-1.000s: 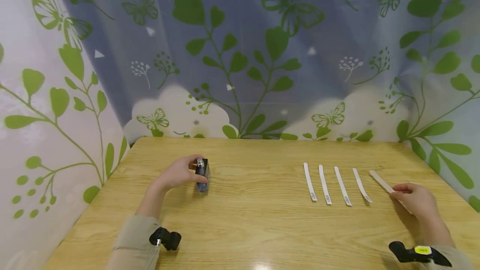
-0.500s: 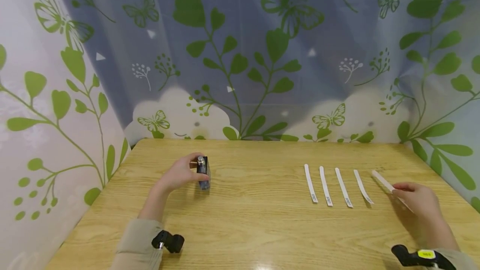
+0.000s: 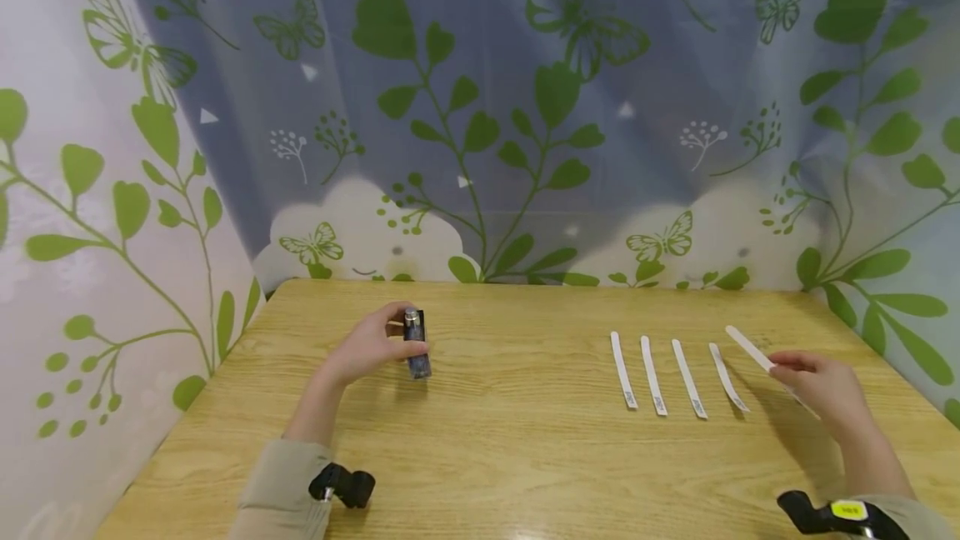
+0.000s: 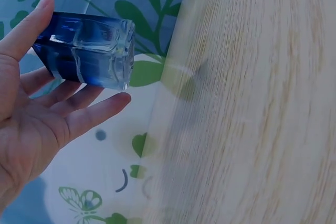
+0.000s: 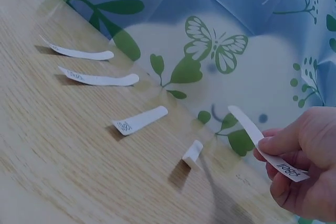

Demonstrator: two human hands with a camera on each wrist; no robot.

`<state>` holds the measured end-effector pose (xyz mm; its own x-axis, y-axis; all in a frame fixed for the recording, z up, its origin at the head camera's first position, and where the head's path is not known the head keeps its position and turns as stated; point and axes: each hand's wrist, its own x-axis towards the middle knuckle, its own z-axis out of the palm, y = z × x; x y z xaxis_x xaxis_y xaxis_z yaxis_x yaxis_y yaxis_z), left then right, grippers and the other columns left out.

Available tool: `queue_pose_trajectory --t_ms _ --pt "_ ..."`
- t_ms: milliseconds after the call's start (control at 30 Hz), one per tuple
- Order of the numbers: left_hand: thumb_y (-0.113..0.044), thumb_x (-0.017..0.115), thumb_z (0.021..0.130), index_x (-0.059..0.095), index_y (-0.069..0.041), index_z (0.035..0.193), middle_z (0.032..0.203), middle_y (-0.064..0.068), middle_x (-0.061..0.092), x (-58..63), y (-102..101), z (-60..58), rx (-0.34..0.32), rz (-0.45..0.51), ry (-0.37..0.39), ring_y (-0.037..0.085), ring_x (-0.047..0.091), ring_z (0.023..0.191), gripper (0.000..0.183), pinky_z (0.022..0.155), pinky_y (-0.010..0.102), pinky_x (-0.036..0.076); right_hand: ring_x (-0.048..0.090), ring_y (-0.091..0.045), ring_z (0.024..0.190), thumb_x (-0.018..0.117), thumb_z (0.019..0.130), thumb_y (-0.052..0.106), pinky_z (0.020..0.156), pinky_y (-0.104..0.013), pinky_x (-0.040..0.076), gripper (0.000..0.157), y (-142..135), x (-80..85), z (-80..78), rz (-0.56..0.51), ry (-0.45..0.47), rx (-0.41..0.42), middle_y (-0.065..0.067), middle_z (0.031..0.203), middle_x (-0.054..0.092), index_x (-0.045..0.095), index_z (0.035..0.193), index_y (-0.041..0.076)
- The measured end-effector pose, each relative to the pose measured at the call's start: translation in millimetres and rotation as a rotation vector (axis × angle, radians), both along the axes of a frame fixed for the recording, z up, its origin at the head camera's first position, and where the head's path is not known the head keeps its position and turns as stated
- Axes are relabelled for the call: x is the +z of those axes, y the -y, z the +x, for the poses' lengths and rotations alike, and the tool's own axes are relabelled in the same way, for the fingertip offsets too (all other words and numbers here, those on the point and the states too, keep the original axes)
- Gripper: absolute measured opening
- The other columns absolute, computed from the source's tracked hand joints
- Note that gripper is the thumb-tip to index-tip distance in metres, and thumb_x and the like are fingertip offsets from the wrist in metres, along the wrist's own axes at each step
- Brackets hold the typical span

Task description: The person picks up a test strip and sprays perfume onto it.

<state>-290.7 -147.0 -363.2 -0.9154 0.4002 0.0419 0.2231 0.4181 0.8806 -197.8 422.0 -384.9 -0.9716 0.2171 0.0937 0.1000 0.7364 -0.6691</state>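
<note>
My left hand [image 3: 378, 346] grips a blue glass perfume bottle [image 4: 86, 51] between thumb and fingers. In the head view the bottle's silver spray top [image 3: 411, 317] points up, and it is held at the left of the table. At the right, my right hand [image 3: 821, 386] pinches a white paper test strip [image 5: 251, 129] with handwriting at its near end. The strip is raised over the table, its rounded tip pointing away from me. Beside it several similar strips [image 3: 687, 377] lie in a row, some with curled ends, each with writing at the near end.
The wooden table [image 3: 510, 440] reaches back to a curtain [image 3: 487, 107] printed with leaves and butterflies, which also hangs along both sides. Each wrist wears a black camera mount [image 3: 342, 486] over a beige sleeve [image 3: 288, 473].
My right hand has lifted its strip up from the table and slightly leftward. My left hand, with the bottle, has moved a little right and turned the bottle slightly.
</note>
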Motion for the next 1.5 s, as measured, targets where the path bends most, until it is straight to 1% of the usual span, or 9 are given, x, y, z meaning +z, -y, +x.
queue_pose_trajectory --t_ms 100,200,367,567,800,900,1100,1333,1500 --pt "-0.026 0.072 0.083 0.031 -0.001 0.141 0.127 0.022 0.044 1.0 -1 1.1 -0.01 0.025 0.005 0.036 0.046 0.116 0.075 0.079 0.041 0.051 0.049 0.004 0.071 0.055 0.094 0.023 0.061 -0.027 0.045 0.045 3 1.9 -1.1 -0.057 0.008 0.015 -0.005 0.092 0.065 0.052 0.119 -0.014" --pt "-0.029 0.073 0.082 0.031 -0.001 0.141 0.127 0.021 0.044 2.8 -2 2.3 -0.011 0.019 -0.003 0.036 0.044 0.117 0.078 0.078 0.039 0.051 0.052 0.0 0.072 0.054 0.094 0.021 0.062 -0.029 0.048 0.044 7 3.9 -2.0 -0.115 0.025 0.036 0.001 0.09 0.064 0.051 0.121 -0.014" --pt "-0.032 0.075 0.08 0.034 -0.005 0.139 0.124 0.016 0.046 6.0 -7 3.0 -0.007 0.0 -0.015 0.033 0.045 0.116 0.077 0.079 0.038 0.049 0.054 -0.002 0.074 0.052 0.096 0.023 0.064 -0.032 0.05 0.046 12 9.2 -3.2 -0.143 0.057 0.063 -0.007 0.099 0.065 0.049 0.124 -0.014" --pt "-0.027 0.075 0.08 0.035 -0.005 0.137 0.125 0.017 0.043 10.4 -14 4.6 -0.037 0.064 -0.006 0.034 0.047 0.113 0.073 0.079 0.04 0.049 0.056 -0.005 0.078 0.051 0.096 0.021 0.066 -0.031 0.05 0.047 20 13.5 -7.8 -0.148 0.036 0.112 -0.014 0.103 0.063 0.046 0.125 -0.015" --pt "-0.028 0.075 0.079 0.037 -0.006 0.136 0.125 0.015 0.045 15.1 -22 7.7 -0.034 0.056 -0.041 0.031 0.048 0.11 0.072 0.077 0.038 0.049 0.05 0.006 0.08 0.055 0.094 0.03 0.069 -0.025 0.046 0.052 27 16.5 -8.9 -0.16 0.057 0.108 -0.014 0.106 0.064 0.05 0.125 -0.012" --pt "-0.029 0.075 0.079 0.037 -0.007 0.136 0.126 0.014 0.045 17.5 -26 8.6 -0.037 0.055 -0.054 0.031 0.047 0.112 0.072 0.079 0.038 0.047 0.051 0.005 0.081 0.057 0.093 0.029 0.07 -0.022 0.045 0.051 29 18.3 -8.2 -0.161 0.049 0.119 -0.013 0.107 0.063 0.052 0.123 -0.012" --pt "-0.031 0.075 0.08 0.036 -0.01 0.141 0.132 0.012 0.043 20.8 -33 9.3 -0.041 0.05 -0.058 0.03 0.046 0.117 0.075 0.082 0.04 0.047 0.054 0.001 0.081 0.059 0.092 0.025 0.069 -0.022 0.045 0.047 35 19.7 -8.1 -0.171 0.031 0.153 -0.002 0.099 0.064 0.054 0.12 -0.012" --pt "-0.026 0.074 0.081 0.034 -0.009 0.143 0.131 0.013 0.044 21.6 -38 10.7 -0.048 0.053 -0.063 0.032 0.047 0.118 0.076 0.082 0.037 0.049 0.053 0.002 0.082 0.058 0.093 0.017 0.069 -0.021 0.045 0.042 48 20.9 -12.5 -0.181 0.04 0.205 -0.011 0.106 0.062 0.053 0.121 -0.013" --pt "-0.024 0.073 0.082 0.035 -0.011 0.143 0.132 0.015 0.044 21.0 -41 11.9 -0.073 0.082 -0.079 0.032 0.046 0.119 0.073 0.086 0.04 0.047 0.053 0.0 0.082 0.057 0.093 0.015 0.069 -0.023 0.045 0.042 55 19.8 -15.0 -0.191 0.054 0.217 -0.013 0.106 0.062 0.051 0.122 -0.014"
